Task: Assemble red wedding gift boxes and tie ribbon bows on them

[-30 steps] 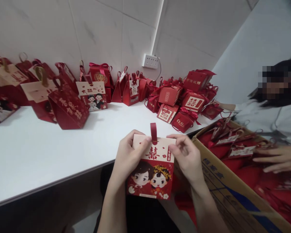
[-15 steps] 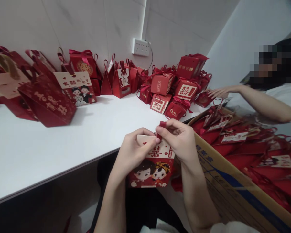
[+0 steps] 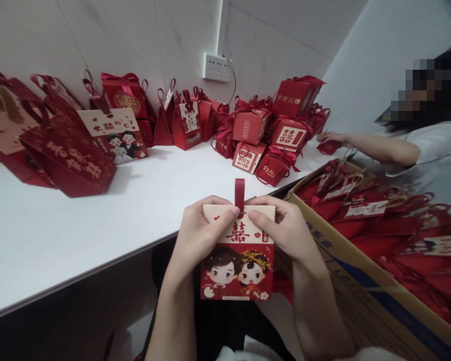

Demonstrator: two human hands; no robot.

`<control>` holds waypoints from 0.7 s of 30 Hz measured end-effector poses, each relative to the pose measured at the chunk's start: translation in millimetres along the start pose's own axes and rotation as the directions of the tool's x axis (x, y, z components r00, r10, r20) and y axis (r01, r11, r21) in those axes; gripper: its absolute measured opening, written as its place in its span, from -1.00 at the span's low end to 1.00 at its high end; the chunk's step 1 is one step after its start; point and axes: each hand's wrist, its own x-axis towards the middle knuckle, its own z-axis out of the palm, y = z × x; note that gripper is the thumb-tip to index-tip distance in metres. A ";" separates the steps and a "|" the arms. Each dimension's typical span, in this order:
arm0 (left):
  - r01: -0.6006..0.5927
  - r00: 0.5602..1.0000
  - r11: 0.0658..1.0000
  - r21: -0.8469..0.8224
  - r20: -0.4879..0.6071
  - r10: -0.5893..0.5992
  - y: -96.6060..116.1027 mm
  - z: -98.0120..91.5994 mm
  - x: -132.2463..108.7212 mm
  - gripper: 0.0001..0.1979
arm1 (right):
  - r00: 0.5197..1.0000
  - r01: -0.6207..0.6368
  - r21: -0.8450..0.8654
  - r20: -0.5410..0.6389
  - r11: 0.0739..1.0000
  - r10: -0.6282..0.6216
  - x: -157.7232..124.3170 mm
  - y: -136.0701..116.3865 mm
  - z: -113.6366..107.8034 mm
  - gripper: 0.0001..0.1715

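Observation:
A small red gift box [image 3: 237,271] with a cartoon bride and groom on its front and a cream top flap is held upright in front of me, below the table's edge. My left hand [image 3: 197,238] grips its upper left corner, thumb pressed on the flap. My right hand [image 3: 285,230] grips the upper right corner in the same way. A red ribbon loop [image 3: 239,193] stands up from the flap between my two thumbs.
The white table [image 3: 60,220] carries several red gift bags [image 3: 71,160] at the left and a pile of red ribboned boxes [image 3: 281,135] at the back right. An open cardboard carton [image 3: 364,296] full of flat red boxes stands at my right. Another person's arm [image 3: 372,145] reaches to the pile.
My right hand let go of the ribbon loop and moved down to the flap's right corner. The loop now stands free. The other person's hand stays at the pile.

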 end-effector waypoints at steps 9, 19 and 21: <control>-0.009 0.998 1.000 0.016 -0.063 0.010 3.1 9.1 1.3 -0.83 | 0.999 -0.020 0.022 -0.046 1.000 0.021 -0.5 5.5 5.2 -0.79; 0.072 0.963 0.991 -0.116 -0.252 -0.100 -1.9 -4.3 5.2 -0.75 | 0.966 -0.134 0.173 0.244 0.976 0.089 -28.1 28.0 -3.6 -0.48; 0.092 0.971 0.989 -0.114 -0.208 -0.114 -5.3 -6.9 7.3 -0.73 | 0.957 -0.164 0.133 0.262 0.977 0.125 -33.3 36.8 -5.8 -0.51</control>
